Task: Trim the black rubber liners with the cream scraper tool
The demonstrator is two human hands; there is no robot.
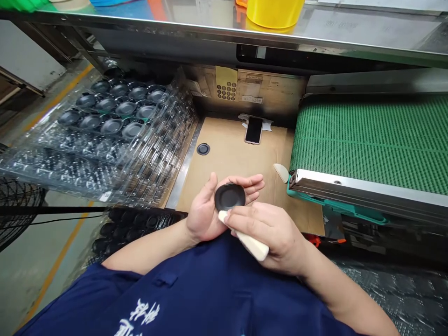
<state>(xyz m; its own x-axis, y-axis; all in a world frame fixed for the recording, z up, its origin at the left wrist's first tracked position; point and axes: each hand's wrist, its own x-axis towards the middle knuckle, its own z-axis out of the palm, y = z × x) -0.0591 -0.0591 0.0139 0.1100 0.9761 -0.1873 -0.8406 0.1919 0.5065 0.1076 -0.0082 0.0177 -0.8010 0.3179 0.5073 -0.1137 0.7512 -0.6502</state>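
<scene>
My left hand (210, 210) cradles a round black disc (229, 197) between the thumb and the fingers, its dark face turned up. My right hand (266, 233) grips a white bar-shaped tool (250, 243), probably a plastic scraper. The tool's tip meets the lower edge of the disc. A second black disc (203, 149) lies flat on the cardboard sheet (231, 158) beyond my hands. A small white curved piece (281, 172) rests near the sheet's right side, next to the conveyor.
Stacked clear trays (115, 130) holding several black discs fill the left. A green belt conveyor (371, 140) with a metal frame runs along the right. A phone (254, 130) lies on the cardboard. A steel shelf (224, 28) crosses overhead, and a fan guard (16, 210) stands at far left.
</scene>
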